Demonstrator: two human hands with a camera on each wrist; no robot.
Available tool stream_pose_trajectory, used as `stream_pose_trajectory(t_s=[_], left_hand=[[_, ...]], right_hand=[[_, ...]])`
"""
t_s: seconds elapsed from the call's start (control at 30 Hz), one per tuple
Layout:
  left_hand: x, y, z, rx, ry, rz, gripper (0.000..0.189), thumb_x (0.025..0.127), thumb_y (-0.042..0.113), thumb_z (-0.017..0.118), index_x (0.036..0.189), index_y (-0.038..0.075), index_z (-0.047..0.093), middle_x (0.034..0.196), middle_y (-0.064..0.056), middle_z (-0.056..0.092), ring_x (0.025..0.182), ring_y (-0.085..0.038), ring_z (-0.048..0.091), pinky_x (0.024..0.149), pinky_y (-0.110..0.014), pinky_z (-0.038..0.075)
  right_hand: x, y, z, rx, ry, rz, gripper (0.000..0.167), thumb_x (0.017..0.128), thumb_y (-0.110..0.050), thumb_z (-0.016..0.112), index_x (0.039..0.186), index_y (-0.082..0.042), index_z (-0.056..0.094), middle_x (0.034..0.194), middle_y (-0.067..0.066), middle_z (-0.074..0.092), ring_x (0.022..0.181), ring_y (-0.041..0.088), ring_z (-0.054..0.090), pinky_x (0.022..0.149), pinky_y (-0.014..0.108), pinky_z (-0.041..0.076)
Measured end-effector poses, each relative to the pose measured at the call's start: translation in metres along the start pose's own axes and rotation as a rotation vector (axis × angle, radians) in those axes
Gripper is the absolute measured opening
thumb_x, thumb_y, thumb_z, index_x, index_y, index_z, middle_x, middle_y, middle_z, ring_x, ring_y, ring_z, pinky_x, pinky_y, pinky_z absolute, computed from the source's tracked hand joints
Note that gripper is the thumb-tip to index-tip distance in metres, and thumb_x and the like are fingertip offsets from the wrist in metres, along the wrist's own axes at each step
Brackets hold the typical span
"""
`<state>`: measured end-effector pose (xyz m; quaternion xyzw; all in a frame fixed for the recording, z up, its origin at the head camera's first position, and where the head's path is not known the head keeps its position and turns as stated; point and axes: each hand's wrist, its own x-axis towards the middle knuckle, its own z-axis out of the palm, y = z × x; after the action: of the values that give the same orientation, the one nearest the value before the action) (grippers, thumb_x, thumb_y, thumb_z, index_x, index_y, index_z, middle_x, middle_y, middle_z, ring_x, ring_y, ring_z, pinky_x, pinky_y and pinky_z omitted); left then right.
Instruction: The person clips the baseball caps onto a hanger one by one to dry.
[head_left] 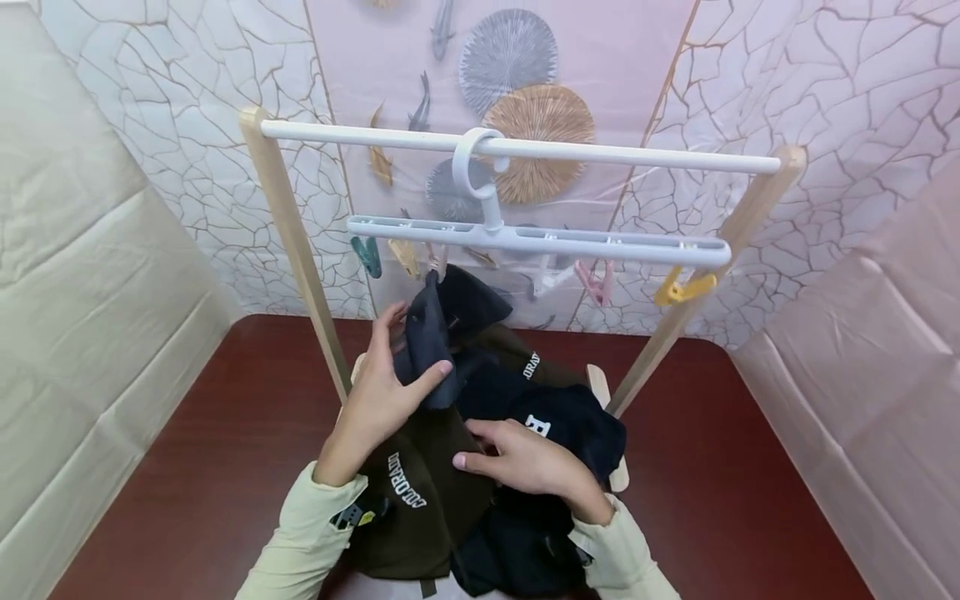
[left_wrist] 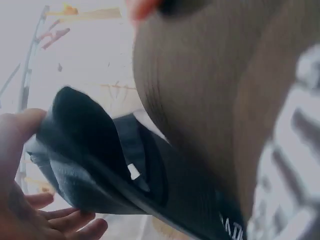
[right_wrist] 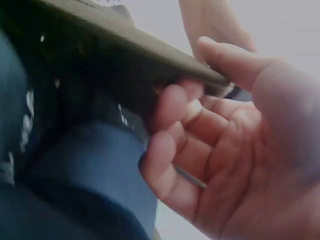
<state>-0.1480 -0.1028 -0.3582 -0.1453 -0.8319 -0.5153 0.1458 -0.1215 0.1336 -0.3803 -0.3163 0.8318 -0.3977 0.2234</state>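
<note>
A dark blue-grey baseball cap (head_left: 429,333) hangs under a pale pink clip (head_left: 438,262) of the white hanger (head_left: 536,239). My left hand (head_left: 381,396) holds this cap from the left, thumb in front and fingers behind; the left wrist view shows the cap (left_wrist: 85,150) between them. With thumb and curled fingers, my right hand (head_left: 525,458) pinches the edge of a brown cap (head_left: 397,533) lettered COLORADO; the right wrist view shows the edge (right_wrist: 165,57) between thumb and fingers. Below and beside that hand lie a black cap (head_left: 517,554) and a navy cap (head_left: 592,425) with a white letter.
The hanger hooks over the white bar (head_left: 637,155) of a wooden rack (head_left: 296,242). More clips hang from it: green (head_left: 367,256), pale yellow (head_left: 405,257), white (head_left: 550,277), pink (head_left: 595,282) and yellow (head_left: 684,287). Another brown cap (head_left: 498,342) lies behind on the dark red table (head_left: 202,475).
</note>
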Motion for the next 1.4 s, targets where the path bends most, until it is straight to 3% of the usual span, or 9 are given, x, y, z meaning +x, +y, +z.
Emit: stream_pose_trajectory(t_s=[0.2, 0.33, 0.5, 0.63, 0.73, 0.87, 1.03, 1.17, 1.4], left_hand=[[0.000, -0.002, -0.013, 0.144, 0.110, 0.056, 0.059, 0.100, 0.021, 0.074, 0.153, 0.010, 0.051, 0.159, -0.017, 0.042, 0.138, -0.037, 0.049, 0.111, -0.057, 0.043], [0.004, 0.001, -0.019, 0.220, 0.241, 0.122, 0.059, 0.098, 0.014, 0.075, 0.152, 0.006, 0.051, 0.153, -0.022, 0.045, 0.134, -0.038, 0.047, 0.103, -0.057, 0.045], [0.011, 0.007, -0.021, 0.301, 0.349, 0.292, 0.059, 0.095, 0.006, 0.077, 0.149, 0.005, 0.052, 0.131, -0.023, 0.052, 0.110, -0.036, 0.056, 0.087, -0.048, 0.051], [0.012, 0.010, -0.025, 0.451, 0.280, 0.504, 0.038, 0.093, -0.007, 0.071, 0.129, 0.006, 0.068, 0.108, -0.015, 0.062, 0.090, -0.031, 0.060, 0.073, -0.045, 0.055], [0.010, 0.010, -0.030, 0.564, 0.187, 0.568, 0.031, 0.091, -0.008, 0.067, 0.116, 0.008, 0.076, 0.099, -0.009, 0.066, 0.089, -0.029, 0.063, 0.072, -0.044, 0.056], [0.003, 0.012, -0.032, 0.622, 0.130, 0.467, 0.023, 0.094, 0.003, 0.066, 0.113, 0.010, 0.078, 0.104, -0.008, 0.070, 0.094, -0.029, 0.065, 0.076, -0.046, 0.056], [-0.006, 0.017, -0.037, 0.501, 0.069, 0.269, 0.016, 0.102, 0.021, 0.069, 0.114, 0.013, 0.077, 0.115, -0.005, 0.072, 0.108, -0.027, 0.065, 0.090, -0.049, 0.055], [-0.011, 0.019, -0.040, 0.436, 0.043, 0.140, 0.028, 0.108, 0.035, 0.061, 0.111, 0.013, 0.078, 0.113, -0.004, 0.073, 0.107, -0.026, 0.067, 0.091, -0.052, 0.055], [-0.018, 0.025, -0.037, 0.400, -0.015, 0.053, 0.057, 0.113, 0.054, 0.036, 0.110, 0.018, 0.080, 0.111, -0.001, 0.077, 0.105, -0.027, 0.073, 0.087, -0.054, 0.056]], right_hand=[[-0.005, -0.009, 0.002, -0.033, -0.016, -0.066, 0.020, 0.110, -0.032, 0.058, 0.121, -0.021, 0.070, 0.089, -0.014, 0.071, 0.079, 0.002, 0.067, 0.079, 0.024, 0.054], [-0.015, -0.013, -0.015, -0.060, 0.025, -0.101, 0.021, 0.110, -0.032, 0.058, 0.121, -0.020, 0.071, 0.099, -0.012, 0.070, 0.092, 0.003, 0.065, 0.086, 0.026, 0.052], [-0.032, -0.012, -0.044, -0.047, 0.060, -0.119, 0.020, 0.110, -0.029, 0.058, 0.122, -0.019, 0.071, 0.103, -0.009, 0.070, 0.096, 0.008, 0.063, 0.088, 0.027, 0.051], [-0.047, -0.007, -0.061, 0.035, 0.060, -0.141, 0.020, 0.111, -0.022, 0.057, 0.124, -0.018, 0.071, 0.106, -0.005, 0.072, 0.097, 0.010, 0.066, 0.087, 0.026, 0.053], [-0.060, -0.002, -0.070, 0.192, 0.091, -0.142, 0.021, 0.112, -0.017, 0.054, 0.123, -0.011, 0.070, 0.104, 0.001, 0.072, 0.094, 0.012, 0.069, 0.084, 0.027, 0.056], [-0.069, 0.007, -0.076, 0.474, 0.141, -0.167, 0.025, 0.113, -0.011, 0.046, 0.124, -0.007, 0.068, 0.109, 0.002, 0.072, 0.096, 0.012, 0.070, 0.084, 0.030, 0.058], [-0.066, 0.020, -0.080, 0.761, 0.233, -0.221, 0.033, 0.115, -0.011, 0.039, 0.125, -0.013, 0.070, 0.114, -0.002, 0.074, 0.102, 0.010, 0.070, 0.087, 0.029, 0.058], [-0.064, 0.033, -0.081, 0.972, 0.305, -0.212, 0.037, 0.117, -0.015, 0.036, 0.126, -0.014, 0.072, 0.115, -0.001, 0.076, 0.103, 0.010, 0.072, 0.087, 0.029, 0.059], [-0.058, 0.050, -0.078, 1.189, 0.319, -0.268, 0.042, 0.117, -0.014, 0.031, 0.133, -0.012, 0.069, 0.124, 0.001, 0.074, 0.112, 0.010, 0.071, 0.092, 0.028, 0.058]])
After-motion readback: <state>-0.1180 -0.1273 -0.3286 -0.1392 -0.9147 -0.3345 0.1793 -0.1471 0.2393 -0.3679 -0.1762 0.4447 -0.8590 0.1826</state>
